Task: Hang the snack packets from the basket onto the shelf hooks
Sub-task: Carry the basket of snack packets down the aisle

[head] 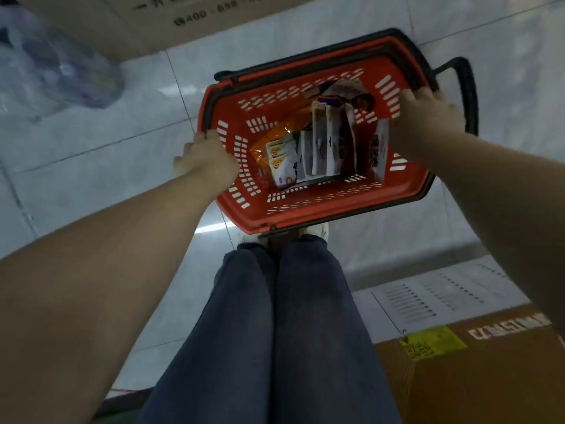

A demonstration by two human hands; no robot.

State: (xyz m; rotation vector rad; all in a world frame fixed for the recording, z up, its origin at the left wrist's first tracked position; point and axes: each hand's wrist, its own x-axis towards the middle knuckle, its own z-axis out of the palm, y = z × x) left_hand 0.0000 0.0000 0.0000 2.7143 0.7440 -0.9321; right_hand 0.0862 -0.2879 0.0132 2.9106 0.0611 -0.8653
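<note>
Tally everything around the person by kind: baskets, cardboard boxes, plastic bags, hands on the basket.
Red basket: 1
Cardboard boxes, one top left, one bottom right: 2
Clear plastic bag: 1
Hands gripping the basket rim, left hand, right hand: 2
Total: 6

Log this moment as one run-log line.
left hand: grips basket rim | right hand: grips rim | packets: in basket | hooks: unseen
</note>
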